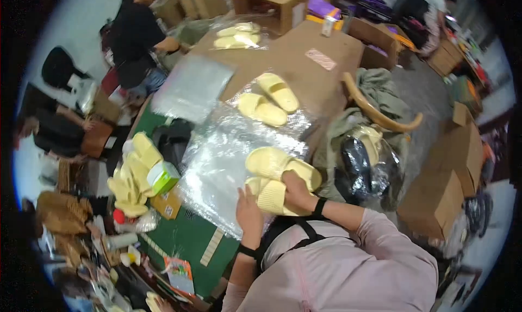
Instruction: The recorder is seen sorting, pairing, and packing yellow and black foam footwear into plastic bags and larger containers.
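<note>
Just in front of my body is a pair of pale yellow slippers over clear plastic bags. My right hand [296, 191] grips the near slipper [271, 195], its fingers reaching toward the strap of the far slipper [265, 161]. At the near slipper's left end, my left hand [249, 213] holds its edge with the fingers pointing up; the thumb side is partly hidden. Under and left of the pair spreads a stack of clear plastic bags [209, 173]. Farther up, another pair of yellow slippers [263, 110] lies on clear plastic.
A third slipper pair [236, 39] sits at the table's far end. Loose yellow slippers [129, 184] pile up at left, beside a green-white box [163, 177]. More bags [193, 89] lie beyond. At right are wrapped dark footwear [356, 162] and an open carton [435, 198]. Other people work nearby.
</note>
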### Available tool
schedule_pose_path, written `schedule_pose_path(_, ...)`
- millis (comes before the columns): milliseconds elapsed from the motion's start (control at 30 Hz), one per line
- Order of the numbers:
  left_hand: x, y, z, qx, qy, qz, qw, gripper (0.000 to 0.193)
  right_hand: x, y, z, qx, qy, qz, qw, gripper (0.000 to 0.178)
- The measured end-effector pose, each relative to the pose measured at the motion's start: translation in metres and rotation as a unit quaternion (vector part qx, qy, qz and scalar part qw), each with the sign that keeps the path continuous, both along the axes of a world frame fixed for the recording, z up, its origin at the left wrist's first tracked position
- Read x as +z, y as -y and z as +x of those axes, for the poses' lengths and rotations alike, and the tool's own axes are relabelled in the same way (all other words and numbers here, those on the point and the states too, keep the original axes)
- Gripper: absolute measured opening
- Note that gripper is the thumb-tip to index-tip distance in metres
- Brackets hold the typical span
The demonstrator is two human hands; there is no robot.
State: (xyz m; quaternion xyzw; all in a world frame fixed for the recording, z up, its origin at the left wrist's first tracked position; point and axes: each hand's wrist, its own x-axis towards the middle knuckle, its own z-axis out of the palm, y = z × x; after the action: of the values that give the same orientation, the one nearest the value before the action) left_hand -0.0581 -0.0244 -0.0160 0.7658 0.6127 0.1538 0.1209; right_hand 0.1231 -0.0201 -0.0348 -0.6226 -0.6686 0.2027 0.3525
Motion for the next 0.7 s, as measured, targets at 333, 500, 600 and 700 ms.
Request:
schedule_pose_path(333, 0.055, -0.003, 0.043, -0.006, -0.077, 0.034, 0.996, 0.044, -0.022, -0.025, 0.0, 0.111, 0.112, 0.055, 0.986, 0.027)
schedule_pose_path(500, 0.051, -0.003, 0.063, 0.008, 0.009, -0.041, 0.999, 0.041, 0.004, -0.058, -0.021, 0.159, 0.119, -0.015, 0.98, 0.028)
schedule_pose_path(600, 0.057, -0.007, 0.067, -0.083, 0.208, -0.003, 0.975, 0.04, -0.031, -0.09, -0.026, 0.147, 0.094, 0.083, 0.981, 0.029)
schedule_pose_path(700, 0.091, -0.008, 0.062, -0.112, 0.317, -0.113, 0.935, 0.038, -0.021, -0.121, -0.05, 0.161, 0.102, -0.026, 0.981, 0.035)
